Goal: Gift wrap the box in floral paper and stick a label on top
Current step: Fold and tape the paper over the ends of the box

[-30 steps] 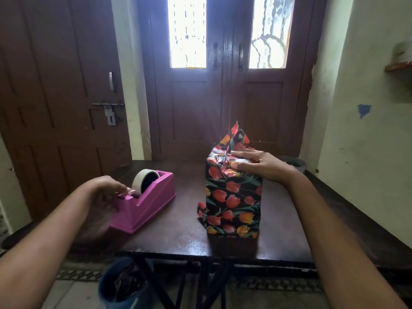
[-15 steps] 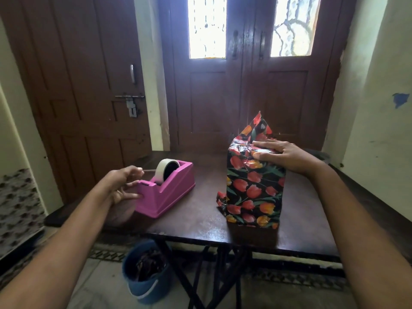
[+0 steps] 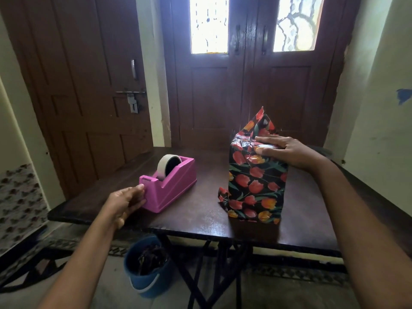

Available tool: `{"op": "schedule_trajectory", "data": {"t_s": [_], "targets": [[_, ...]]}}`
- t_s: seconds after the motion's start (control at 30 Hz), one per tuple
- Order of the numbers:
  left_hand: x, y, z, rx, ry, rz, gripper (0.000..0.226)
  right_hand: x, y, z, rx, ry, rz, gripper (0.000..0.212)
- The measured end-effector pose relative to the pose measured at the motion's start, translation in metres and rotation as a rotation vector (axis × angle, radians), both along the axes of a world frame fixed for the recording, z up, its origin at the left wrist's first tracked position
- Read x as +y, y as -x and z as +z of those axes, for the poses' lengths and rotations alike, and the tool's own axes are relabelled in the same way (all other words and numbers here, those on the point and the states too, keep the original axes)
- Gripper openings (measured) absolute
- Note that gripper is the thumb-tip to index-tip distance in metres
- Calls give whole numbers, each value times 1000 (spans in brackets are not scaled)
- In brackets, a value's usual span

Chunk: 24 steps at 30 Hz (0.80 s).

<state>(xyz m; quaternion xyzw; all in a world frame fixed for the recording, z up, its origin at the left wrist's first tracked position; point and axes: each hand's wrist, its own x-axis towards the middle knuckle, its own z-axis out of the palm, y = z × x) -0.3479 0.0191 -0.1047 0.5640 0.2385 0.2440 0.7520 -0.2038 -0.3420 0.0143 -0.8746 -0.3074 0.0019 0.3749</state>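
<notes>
The box (image 3: 256, 181), already covered in dark floral paper (image 3: 258, 121), stands upright on the dark wooden table (image 3: 200, 221), toward its 3 o'clock side. A loose flap of the paper pokes up at the 12 o'clock edge of the box top, and a crumpled bit juts out at its lower 8 o'clock corner. The right hand (image 3: 287, 150) lies flat on the top, fingers straight and spread, pressing the folds down. At 9 o'clock from the box, well apart, sits a pink tape dispenser (image 3: 174, 188) with its tape roll (image 3: 166, 166). The left hand (image 3: 126, 202) touches its near end, fingers curled; I cannot tell whether they pinch anything. A blue bucket (image 3: 145, 279) sits under the table.
</notes>
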Motion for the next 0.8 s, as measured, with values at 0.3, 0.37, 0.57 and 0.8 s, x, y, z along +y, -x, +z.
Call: {"op": "schedule_trajectory", "data": {"t_s": [0.3, 0.37, 0.57, 0.8], "targets": [[21, 2, -23, 301, -636, 301, 21, -1, -2, -1, -10, 18, -2, 78], [13, 12, -17, 139, -541, 319, 17, 0, -2, -1, -18, 21, -2, 75], [-53, 6, 59, -209, -386, -199, 17, 0, 4, 2, 17, 12, -1, 77], [-129, -63, 140, -246, -621, -665, 22, 1, 11, 3, -9, 18, 3, 77]]}}
